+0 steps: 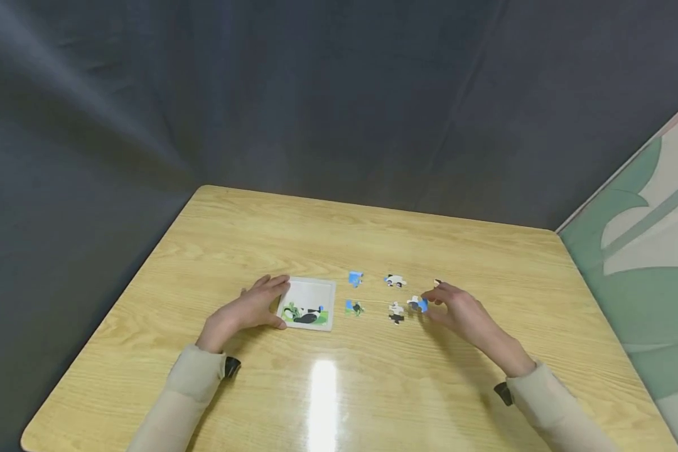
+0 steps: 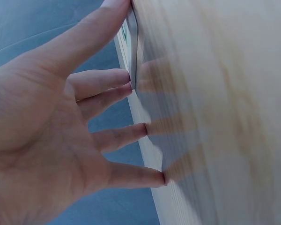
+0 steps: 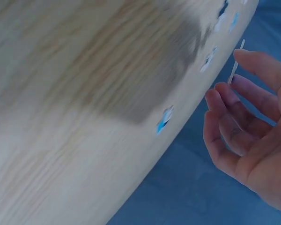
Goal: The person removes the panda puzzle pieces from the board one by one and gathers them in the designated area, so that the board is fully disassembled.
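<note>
A shallow white-framed puzzle tray (image 1: pixel 332 306) lies on the table, its lower part filled with a green, black and white picture. My left hand (image 1: pixel 251 307) rests at the tray's left side, thumb at the near corner and fingers toward the far one. In the left wrist view those fingers look straight and spread, some of them on the tabletop. Between thumb and fingertip my right hand (image 1: pixel 462 314) pinches a blue, white and dark jigsaw piece (image 1: pixel 417 304); the right wrist view shows this piece (image 3: pixel 236 63) edge-on, raised off the table.
Between tray and right hand lie loose pieces: a blue piece (image 1: pixel 355 278), a white piece (image 1: pixel 395 280), a green-and-blue piece (image 1: pixel 354 307) and a white-and-black piece (image 1: pixel 396 312). Another piece (image 1: pixel 437 282) is partly hidden behind the right fingers. Dark curtains (image 1: pixel 339 107) hang beyond the wooden table (image 1: pixel 294 226).
</note>
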Demonstrator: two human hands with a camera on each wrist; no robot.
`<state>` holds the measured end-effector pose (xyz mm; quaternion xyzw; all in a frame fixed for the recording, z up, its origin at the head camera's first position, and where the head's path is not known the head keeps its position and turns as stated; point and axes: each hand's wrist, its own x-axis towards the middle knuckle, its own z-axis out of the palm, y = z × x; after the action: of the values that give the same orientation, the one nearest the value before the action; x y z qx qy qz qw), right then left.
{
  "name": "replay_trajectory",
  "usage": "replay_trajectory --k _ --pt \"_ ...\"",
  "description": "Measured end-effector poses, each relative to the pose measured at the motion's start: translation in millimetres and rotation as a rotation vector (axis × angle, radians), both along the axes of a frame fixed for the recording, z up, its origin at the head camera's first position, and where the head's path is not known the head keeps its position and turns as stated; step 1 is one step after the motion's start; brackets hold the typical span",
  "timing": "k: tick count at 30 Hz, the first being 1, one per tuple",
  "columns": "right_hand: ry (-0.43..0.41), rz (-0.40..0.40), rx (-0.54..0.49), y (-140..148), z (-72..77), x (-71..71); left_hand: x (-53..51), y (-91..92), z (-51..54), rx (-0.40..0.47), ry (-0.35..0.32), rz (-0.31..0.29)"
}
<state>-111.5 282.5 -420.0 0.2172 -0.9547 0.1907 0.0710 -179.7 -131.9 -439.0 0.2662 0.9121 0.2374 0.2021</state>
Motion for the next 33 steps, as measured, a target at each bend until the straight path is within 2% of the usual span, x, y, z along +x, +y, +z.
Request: replay_trajectory --k 3,10,13,15,18,21,28,31,33 --pt "-0.01 -0.002 0.02 10.9 -1.3 6.6 -0.1 1.2 0.3 -0.004 0.011 -0.011" --pt "-0.059 -0.026 0.058 25.8 -1.7 9.7 4.7 -5.8 1.3 0.011 0.025 0.009" --pt "-0.1 -0.03 0.037 29.7 -6.1 12.8 6.8 -8.4 0.7 0.002 0.009 0.02" --pt "-0.108 -0.022 0.034 33.5 -4.9 9.8 5.2 -7.5 1.5 0.009 0.01 0.024" --pt "-0.119 -0.023 0.004 33.0 -12.4 11.6 7.3 -10.5 -0.4 0.003 0.009 0.017" --pt "-0.111 -0.03 -0.007 34.1 -10.6 7.9 5.6 -10.3 1.4 0.017 0.022 0.019" --pt "-0.183 -0.013 -0.032 34.9 -11.0 6.2 5.8 -11.8 1.9 0.029 0.014 0.017" --pt "-0.182 -0.004 -0.041 35.2 -11.2 8.8 6.0 -11.2 0.4 0.026 0.01 0.017" --pt "-0.154 0.006 -0.039 35.1 -10.4 10.2 5.8 -10.3 -0.3 0.023 0.007 0.015"
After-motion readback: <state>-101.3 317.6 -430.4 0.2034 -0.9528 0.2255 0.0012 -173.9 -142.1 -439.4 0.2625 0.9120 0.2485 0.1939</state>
